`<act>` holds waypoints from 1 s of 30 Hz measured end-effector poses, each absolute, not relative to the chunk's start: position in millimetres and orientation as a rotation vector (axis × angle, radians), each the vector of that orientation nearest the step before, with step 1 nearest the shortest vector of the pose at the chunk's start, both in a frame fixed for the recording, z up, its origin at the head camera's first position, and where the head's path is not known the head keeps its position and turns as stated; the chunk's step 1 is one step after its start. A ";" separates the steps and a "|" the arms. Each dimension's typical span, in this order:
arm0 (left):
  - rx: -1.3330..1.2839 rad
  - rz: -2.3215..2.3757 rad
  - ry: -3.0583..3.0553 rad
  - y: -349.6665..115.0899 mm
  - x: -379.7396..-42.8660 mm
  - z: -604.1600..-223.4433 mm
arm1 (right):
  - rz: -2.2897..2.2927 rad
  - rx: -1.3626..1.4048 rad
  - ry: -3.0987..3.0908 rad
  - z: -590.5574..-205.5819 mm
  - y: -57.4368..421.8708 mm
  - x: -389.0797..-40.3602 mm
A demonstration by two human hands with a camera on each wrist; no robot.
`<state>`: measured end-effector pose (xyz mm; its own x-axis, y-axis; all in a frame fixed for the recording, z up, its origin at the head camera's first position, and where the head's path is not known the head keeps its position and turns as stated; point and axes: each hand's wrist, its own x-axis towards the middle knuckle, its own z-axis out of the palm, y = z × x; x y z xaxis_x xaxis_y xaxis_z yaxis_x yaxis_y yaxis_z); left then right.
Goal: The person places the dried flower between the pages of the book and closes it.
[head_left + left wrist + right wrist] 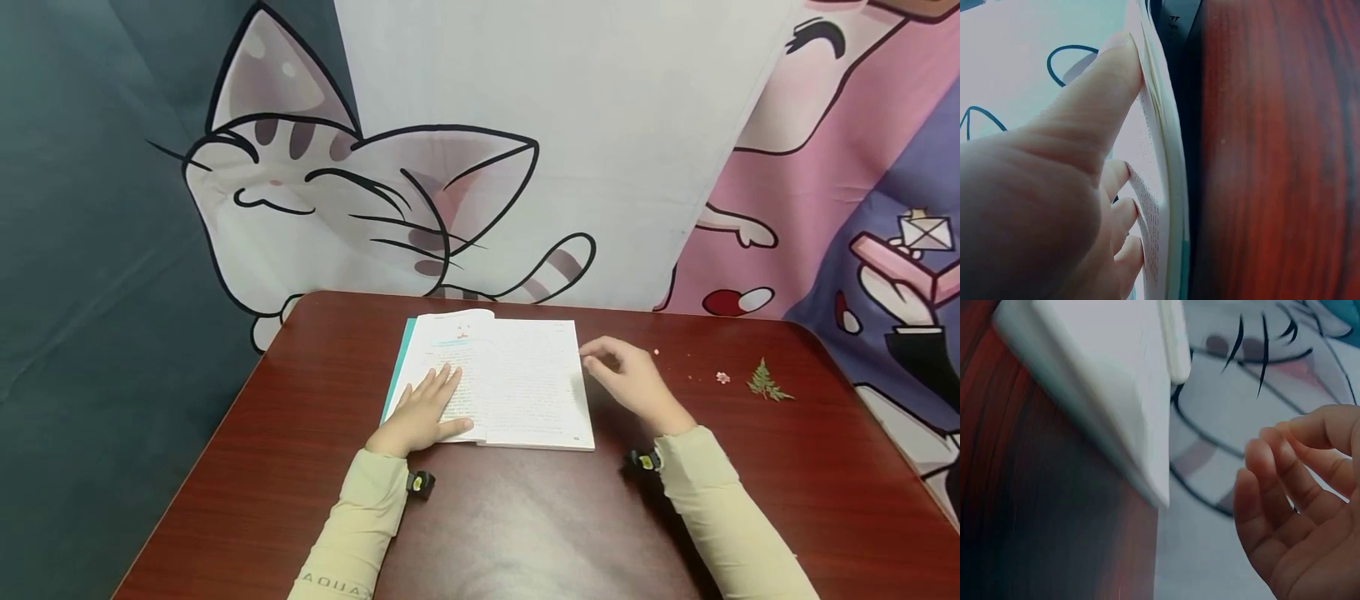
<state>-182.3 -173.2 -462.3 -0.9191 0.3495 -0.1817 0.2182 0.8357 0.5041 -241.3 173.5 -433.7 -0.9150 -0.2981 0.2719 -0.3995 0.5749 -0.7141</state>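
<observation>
Book (534, 383) w/ white paper pgs, teal cover, lying open, ctr frame. L hand (423, 412) flat on left pg; R hand (628, 375) loosely curled, empty, beside right edge. Risk: pgs may flip if L hand lifts.

The head view is evenly bright and mostly sharp, with pale glare on the tabletop (517, 525) at bottom centre and a dark shadow beside the right sleeve (735, 517) at lower right. The left wrist view is washed out at upper left, while the left hand (1060, 187) lies shaded at lower left. The right wrist view is dim, the book (1110, 375) at upper left blurred
</observation>
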 end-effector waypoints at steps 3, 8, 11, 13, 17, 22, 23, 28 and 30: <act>0.418 0.689 2.745 -171.9 -183.0 -460.6 | 1.170 0.550 -2.673 -435.2 193.6 -243.1; 0.426 0.683 2.744 -173.4 -182.8 -461.8 | 1.054 0.480 -2.676 -436.4 223.2 -245.2; 0.429 0.687 2.747 -173.9 -182.0 -461.4 | 1.005 0.428 -2.688 -436.6 239.8 -244.9; 0.421 0.685 2.741 -173.4 -181.8 -460.0 | 0.982 0.385 -2.693 -436.1 250.5 -244.6; 0.407 0.679 2.742 -173.0 -182.1 -460.2 | 0.936 0.249 -2.702 -436.5 271.7 -245.4; 0.402 0.661 2.743 -172.7 -182.5 -460.9 | 0.913 -0.009 -2.721 -441.0 296.8 -247.2; 0.403 0.660 2.744 -172.7 -182.6 -461.2 | 0.924 -0.059 -2.728 -442.1 301.1 -247.3; 0.406 0.675 2.742 -173.9 -183.5 -463.9 | 1.025 -0.249 -2.751 -446.7 316.9 -246.8; 0.407 0.677 2.743 -174.9 -184.4 -466.8 | 1.057 -0.286 -2.744 -448.6 321.3 -247.1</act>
